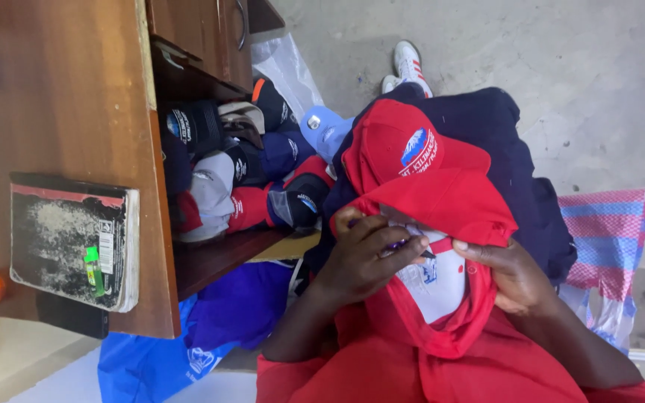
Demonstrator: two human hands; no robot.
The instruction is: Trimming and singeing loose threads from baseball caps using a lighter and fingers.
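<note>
A red cap (412,160) with a blue and white badge lies upside-down on my lap, its white inner lining (436,282) turned toward me. My left hand (367,257) grips a thin purple pen (410,245) whose dark tip touches the lining. The cap's red rim is pinched and held open beside the lining by my right hand (513,276). Both hands rest over red cloth (487,366) on my lap.
An open wooden cupboard shelf (218,257) on the left is packed with several caps (255,175). A worn notebook (69,239) with a green lighter (94,270) lies on the desk top. Dark navy clothes (520,172), a blue plastic bag (188,343), a pink and blue checked bag (606,231) and a white shoe (408,63) surround me.
</note>
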